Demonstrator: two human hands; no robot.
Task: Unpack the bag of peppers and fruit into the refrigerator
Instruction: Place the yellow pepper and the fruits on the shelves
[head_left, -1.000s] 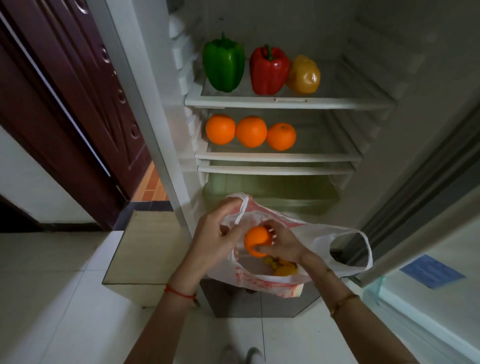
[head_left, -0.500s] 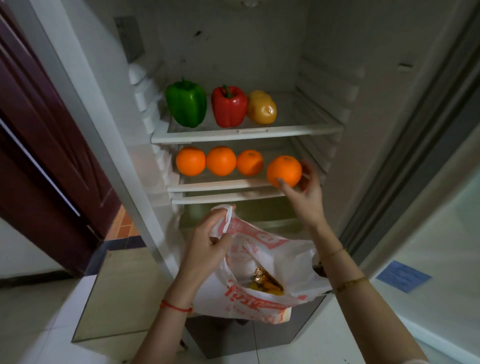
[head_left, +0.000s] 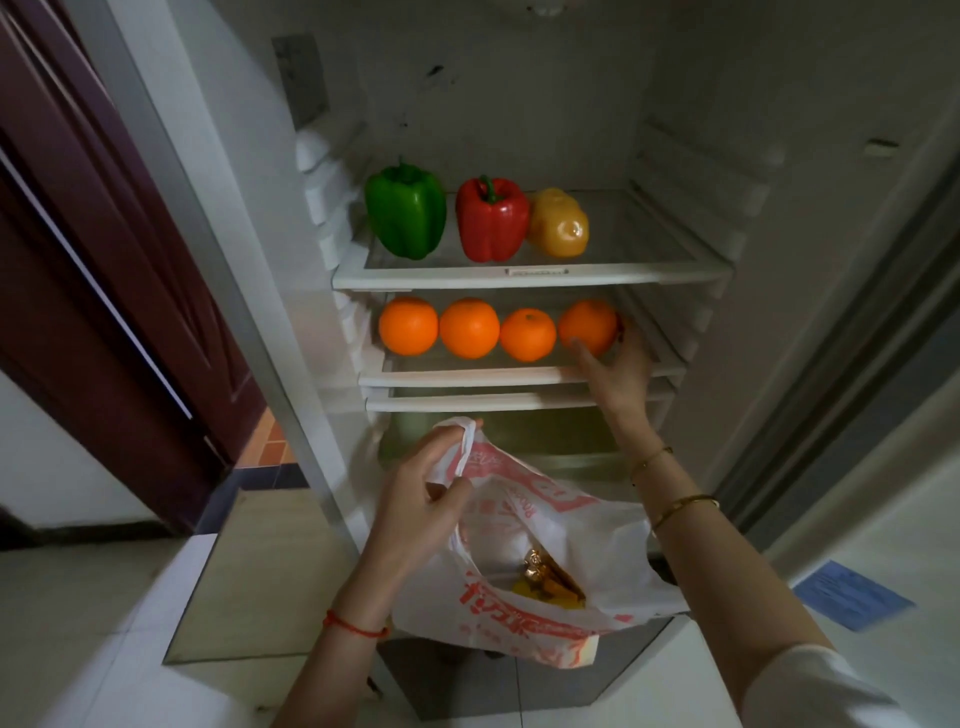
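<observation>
A white plastic bag with red print (head_left: 571, 525) hangs in front of the open refrigerator, its handle gripped by my left hand (head_left: 415, 504). Yellowish items (head_left: 545, 582) lie inside it. My right hand (head_left: 615, 371) reaches onto the middle shelf (head_left: 467, 375) and its fingers wrap the rightmost orange (head_left: 587, 325), which sits in a row beside three other oranges (head_left: 470, 327). On the upper shelf (head_left: 519, 278) stand a green pepper (head_left: 408, 210), a red pepper (head_left: 491, 218) and a yellow pepper (head_left: 558, 223).
A dark red wooden door (head_left: 104, 270) stands to the left. A low drawer (head_left: 498, 441) sits below the shelves. The refrigerator door (head_left: 857, 338) is open on the right, with a blue paper (head_left: 852, 595) stuck lower down. Pale floor tiles lie below.
My right hand lifted an orange out of the bag and carried it up to the middle shelf, setting it at the right end of the row. The left hand kept hold of the bag.
</observation>
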